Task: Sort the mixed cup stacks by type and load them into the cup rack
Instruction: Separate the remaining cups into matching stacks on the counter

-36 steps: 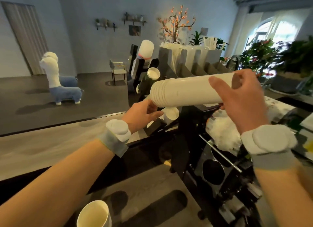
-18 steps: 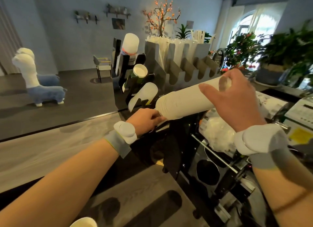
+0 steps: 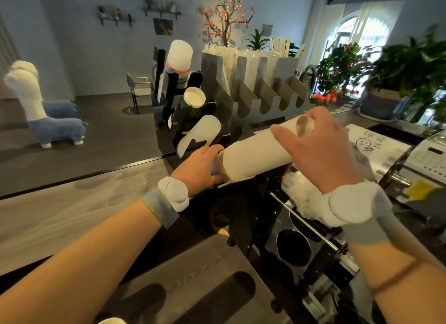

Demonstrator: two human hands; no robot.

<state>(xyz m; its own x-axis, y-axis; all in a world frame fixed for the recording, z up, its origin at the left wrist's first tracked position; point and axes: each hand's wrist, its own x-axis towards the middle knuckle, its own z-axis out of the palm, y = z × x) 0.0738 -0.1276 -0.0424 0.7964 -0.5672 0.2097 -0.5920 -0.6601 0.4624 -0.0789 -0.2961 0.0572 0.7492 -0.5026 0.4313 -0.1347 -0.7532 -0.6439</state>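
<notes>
A long stack of white paper cups (image 3: pixel 253 156) lies nearly level in front of me, rims to the left. My right hand (image 3: pixel 318 149) grips its far bottom end from above. My left hand (image 3: pixel 200 168) is closed around the rim end. Just behind them stands the black cup rack (image 3: pixel 176 99). It holds a tall white stack (image 3: pixel 179 55) on top, a green-sided stack (image 3: pixel 194 99) in the middle and a white stack (image 3: pixel 200 135) in the lowest slot.
A grey metal holder (image 3: pixel 253 91) with wrapped straws stands right of the rack. Below my hands is a black machine with round cup openings (image 3: pixel 293 250) and crumpled plastic (image 3: pixel 304 198). A white device (image 3: pixel 432 157) sits at right. One cup rim (image 3: pixel 112 321) shows at the bottom edge.
The stack has come down and tilted, its rim end now lower and closer to the rack. My left hand has closed on the rim end. The view has shifted left.
</notes>
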